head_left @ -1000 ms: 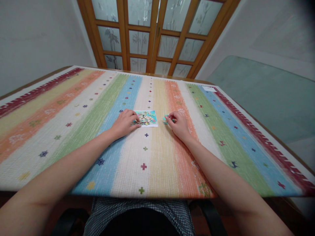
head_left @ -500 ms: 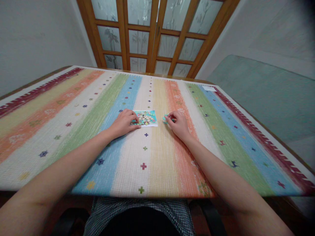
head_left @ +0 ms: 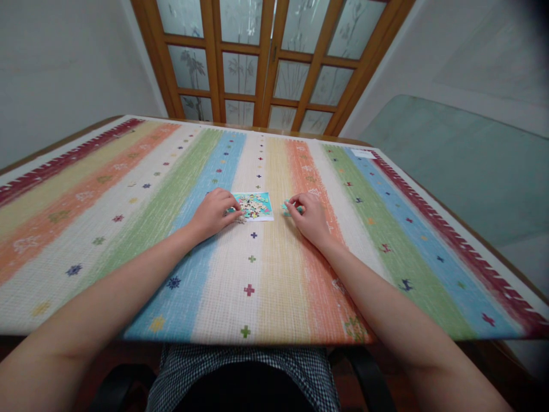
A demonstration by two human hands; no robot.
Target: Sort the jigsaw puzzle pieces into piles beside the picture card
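Note:
Many small jigsaw puzzle pieces (head_left: 254, 204) lie heaped on a picture sheet (head_left: 269, 216) with a teal background and a white lower margin. At the sheet's left side my left hand (head_left: 217, 212) is closed, thumb and fingers drawn together around a puzzle piece near the sheet's lower left corner; the fingers hide much of it. To the right of the sheet, my right hand (head_left: 309, 217) pinches at a few teal puzzle pieces (head_left: 286, 207) on the cloth, thumb and index finger together. My fingers partly cover these pieces.
A striped tablecloth (head_left: 283, 274) covers the wide table. A small white slip (head_left: 363, 154) lies at the far right. Beyond the table stand wooden doors (head_left: 261, 74) with glass panes; a pale green panel (head_left: 450, 154) leans at the right wall.
My left thumb and fingers have come closer together at the sheet's left edge. My right hand stays by the teal pieces, its fingers now slightly further over them.

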